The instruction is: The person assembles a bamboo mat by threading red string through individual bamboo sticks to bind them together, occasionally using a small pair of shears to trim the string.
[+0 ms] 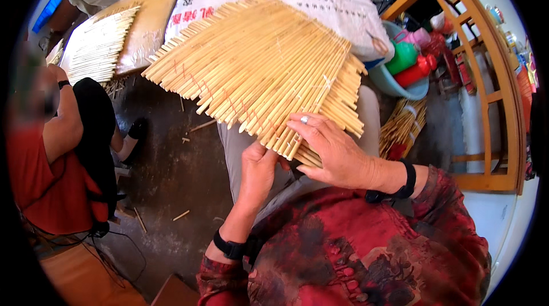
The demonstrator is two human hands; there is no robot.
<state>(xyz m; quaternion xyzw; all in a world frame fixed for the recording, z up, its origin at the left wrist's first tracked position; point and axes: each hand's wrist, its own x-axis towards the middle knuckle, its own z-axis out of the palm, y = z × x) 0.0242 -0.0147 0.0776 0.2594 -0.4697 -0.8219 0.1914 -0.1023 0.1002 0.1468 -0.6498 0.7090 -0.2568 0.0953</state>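
Holding the bamboo mat (257, 66) on the lap, right hand (334, 152) lies flat at its five o'clock edge, fingers together; left hand (257, 172) pinches the stick ends beside it. Keeping those ends level probably matters most.

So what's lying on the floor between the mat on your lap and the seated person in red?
In the head view, bare dark floor with a few loose sticks between the stick mat and the person in red.
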